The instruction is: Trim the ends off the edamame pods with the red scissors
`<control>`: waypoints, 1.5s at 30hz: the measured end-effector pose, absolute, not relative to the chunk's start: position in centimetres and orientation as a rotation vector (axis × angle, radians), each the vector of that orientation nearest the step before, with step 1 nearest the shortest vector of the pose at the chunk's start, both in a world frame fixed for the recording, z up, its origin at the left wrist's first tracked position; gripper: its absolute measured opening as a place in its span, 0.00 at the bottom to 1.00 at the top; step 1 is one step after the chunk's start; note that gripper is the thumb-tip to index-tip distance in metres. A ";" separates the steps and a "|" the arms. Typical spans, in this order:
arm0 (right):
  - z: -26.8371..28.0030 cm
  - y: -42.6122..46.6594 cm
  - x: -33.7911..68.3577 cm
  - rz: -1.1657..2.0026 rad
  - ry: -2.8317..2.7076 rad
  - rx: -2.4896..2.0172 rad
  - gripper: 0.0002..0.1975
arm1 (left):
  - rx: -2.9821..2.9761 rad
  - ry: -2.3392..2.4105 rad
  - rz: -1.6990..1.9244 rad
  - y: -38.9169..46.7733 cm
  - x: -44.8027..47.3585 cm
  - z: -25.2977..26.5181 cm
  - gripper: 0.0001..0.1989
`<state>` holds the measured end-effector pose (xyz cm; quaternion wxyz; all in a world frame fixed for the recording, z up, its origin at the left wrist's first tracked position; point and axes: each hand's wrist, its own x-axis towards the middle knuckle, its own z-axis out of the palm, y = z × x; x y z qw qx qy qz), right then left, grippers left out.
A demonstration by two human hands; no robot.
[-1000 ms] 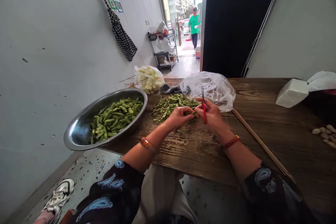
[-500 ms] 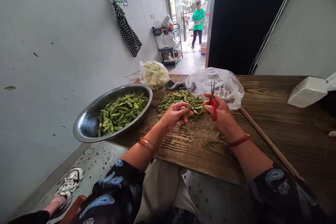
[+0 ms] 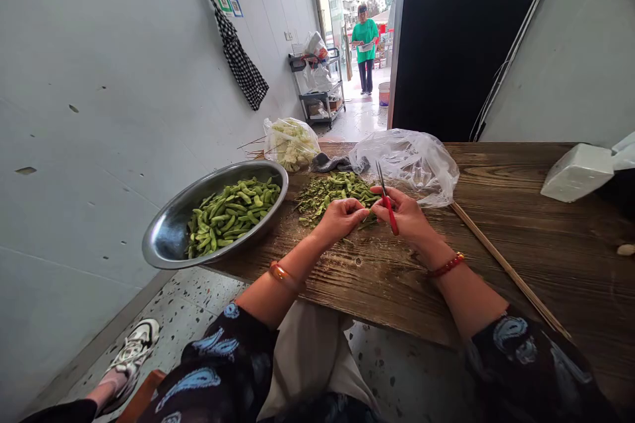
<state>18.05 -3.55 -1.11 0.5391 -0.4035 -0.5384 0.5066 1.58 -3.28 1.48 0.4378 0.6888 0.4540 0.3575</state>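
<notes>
In front of me my right hand grips small scissors with red handles, their metal blades pointing up and away. Close beside it, my left hand is closed in a pinch, its fingertips almost meeting those of the right. A bit of green edamame pod shows at the pinch, mostly hidden by the fingers. Beyond both hands a pile of edamame pods with trimmings lies on the wooden table. To the left, a steel bowl holds many green pods.
Behind the pile are a clear plastic bag, a grey cloth and a bag of pale vegetables. Thin sticks lie to the right, with a white packet beyond. A person in green stands in the doorway, past a cart.
My hands have come together, the right moving left and the left slightly right. The scissors have tilted to the left. The person in the doorway has shifted left.
</notes>
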 end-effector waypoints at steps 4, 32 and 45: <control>-1.1 -3.5 18.2 1.208 -1.164 -0.975 0.24 | 1.714 1.137 0.889 -2.9 1.0 1.1 0.16; -1.9 -2.9 17.8 1.275 -0.726 -0.784 0.23 | 1.200 0.812 1.165 -2.5 7.3 -1.2 0.23; -2.2 -2.9 17.7 1.116 -0.950 -0.945 0.27 | 1.223 0.660 1.038 -1.7 6.0 -0.3 0.17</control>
